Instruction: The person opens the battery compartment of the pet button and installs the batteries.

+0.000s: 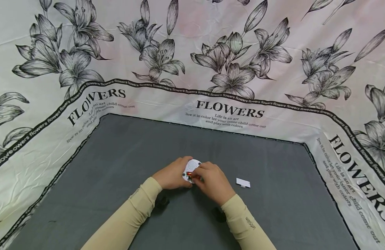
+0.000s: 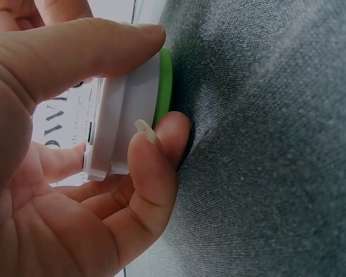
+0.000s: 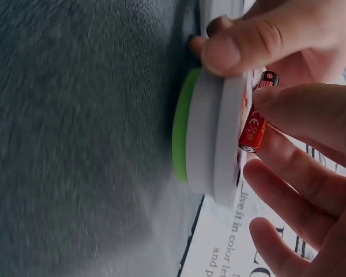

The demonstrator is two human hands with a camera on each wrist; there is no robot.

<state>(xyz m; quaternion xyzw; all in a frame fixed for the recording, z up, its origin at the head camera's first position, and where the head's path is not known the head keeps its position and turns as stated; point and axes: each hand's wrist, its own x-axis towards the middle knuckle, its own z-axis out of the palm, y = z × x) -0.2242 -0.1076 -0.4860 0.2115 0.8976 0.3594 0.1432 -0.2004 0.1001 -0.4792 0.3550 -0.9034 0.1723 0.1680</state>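
Note:
My left hand (image 1: 172, 174) grips a white, rounded device (image 1: 193, 165) by its sides, low over the grey cloth. Its back, with a grid of small holes and an uncovered battery compartment, faces up. In the left wrist view a green rim (image 2: 165, 86) shows on its underside, close to the cloth. Between thumb and fingers my right hand (image 1: 212, 181) pinches a red battery (image 3: 255, 128), held tilted at the compartment. Something red shows inside the compartment; my fingers hide part of it. A small white battery cover (image 1: 243, 183) lies on the cloth, right of my right hand.
The grey cloth (image 1: 142, 146) has a white border with printed lettering and black line-drawn flowers (image 1: 233, 81). Dark round objects (image 1: 161, 202) show under both wrists.

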